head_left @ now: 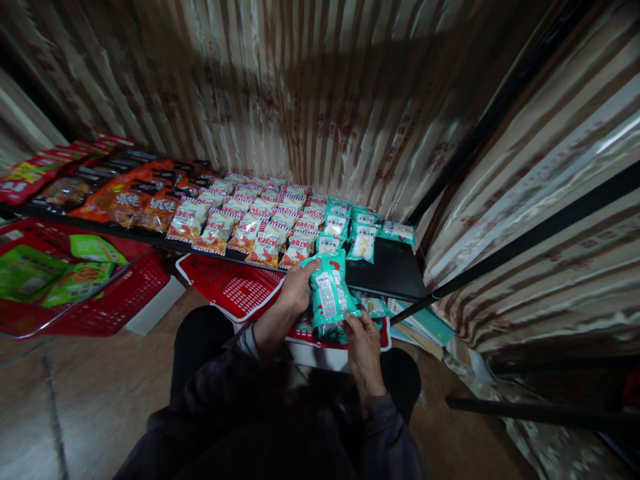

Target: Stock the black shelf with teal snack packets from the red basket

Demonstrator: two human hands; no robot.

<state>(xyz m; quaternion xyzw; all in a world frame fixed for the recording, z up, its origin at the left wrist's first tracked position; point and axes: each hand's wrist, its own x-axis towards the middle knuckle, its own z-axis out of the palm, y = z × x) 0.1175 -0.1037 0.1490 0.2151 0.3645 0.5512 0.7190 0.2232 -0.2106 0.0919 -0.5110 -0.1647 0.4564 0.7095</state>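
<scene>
Between my two hands a teal snack bag (329, 293) is held up, its printed back panel facing me. My left hand (295, 290) grips its upper left edge, while my right hand (364, 340) pinches the lower right corner. Just below is a red shopping basket (233, 287) with more teal bags in its right part, partly hidden by the held bag. On the black shelf (390, 267) beyond, small teal bags (363, 240) stand in short rows at the right end. Beside them are several rows of white and orange snack bags (270, 241).
Orange snack bags (133, 200) and red packets (37, 173) fill the shelf's left end. A second red basket (145, 283) with green packets (83, 280) stands at lower left. Black frame bars (525, 223) cross the right side, before a striped curtain (320, 87). Papers (425, 327) lie under the shelf.
</scene>
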